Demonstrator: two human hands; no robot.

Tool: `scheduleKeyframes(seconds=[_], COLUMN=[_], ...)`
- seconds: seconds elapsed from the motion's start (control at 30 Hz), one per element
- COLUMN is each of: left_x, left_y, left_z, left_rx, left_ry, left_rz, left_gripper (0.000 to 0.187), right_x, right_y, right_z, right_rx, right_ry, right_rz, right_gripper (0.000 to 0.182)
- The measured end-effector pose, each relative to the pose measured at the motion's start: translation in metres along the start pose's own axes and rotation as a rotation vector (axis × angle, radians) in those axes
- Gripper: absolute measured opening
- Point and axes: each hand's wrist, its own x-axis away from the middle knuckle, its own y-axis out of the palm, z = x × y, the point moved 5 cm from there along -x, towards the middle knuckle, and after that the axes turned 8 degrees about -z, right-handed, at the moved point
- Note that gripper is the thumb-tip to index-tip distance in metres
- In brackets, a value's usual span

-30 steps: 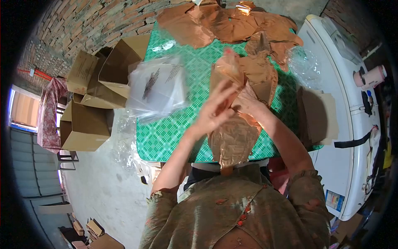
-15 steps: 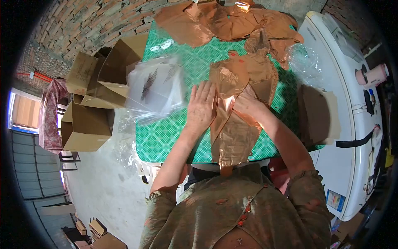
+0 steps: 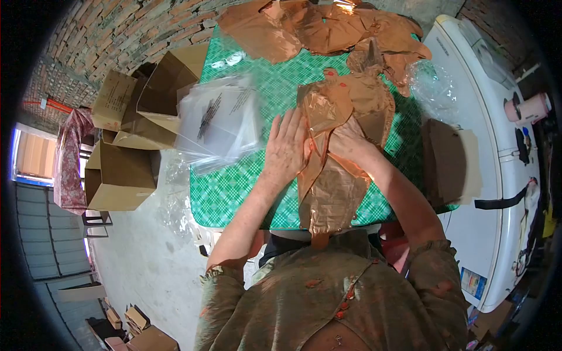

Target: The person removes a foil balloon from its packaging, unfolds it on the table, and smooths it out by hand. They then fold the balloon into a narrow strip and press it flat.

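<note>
A flattened copper-coloured foil balloon (image 3: pixel 336 193) lies lengthwise in front of me, its narrow lower end hanging over the table's near edge. My left hand (image 3: pixel 285 143) lies flat along its left edge, fingers stretched out and close together, touching the foil. On the balloon's middle rests my right hand (image 3: pixel 352 143), palm down; its fingers point away from me and are partly covered by a folded flap of foil. More copper foil balloons (image 3: pixel 328 32) are heaped at the table's far side. Left of my left hand is a stack of clear plastic bags (image 3: pixel 225 120) with dark print.
Beneath everything is a green checked tablecloth (image 3: pixel 228 205). Open cardboard boxes (image 3: pixel 126 178) stand to the left. Crumpled clear plastic (image 3: pixel 432 88) and a brown cardboard piece (image 3: pixel 453 161) sit at the right, beside a white refrigerator (image 3: pixel 468 234). A brick wall (image 3: pixel 134 35) rises behind.
The left hand has shifted slightly upward and right against the foil, and the flap between my hands has changed its folds. The right hand stays nearly in place.
</note>
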Motion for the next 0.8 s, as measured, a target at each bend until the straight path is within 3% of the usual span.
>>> scheduleKeyframes(seconds=[0.63, 0.8], left_x=[-0.001, -0.002], left_y=[0.011, 0.012], left_z=[-0.006, -0.005], left_rx=[0.011, -0.024], left_ry=[0.011, 0.001], left_rz=[-0.075, -0.098], left_gripper=[0.065, 0.062], right_x=[-0.009, -0.014], right_y=[-0.002, -0.008], right_z=[0.009, 0.036], right_rx=[0.075, 0.344], right_ry=[-0.064, 0.052], right_rz=[0.248, 0.025], right_gripper=[0.051, 0.049])
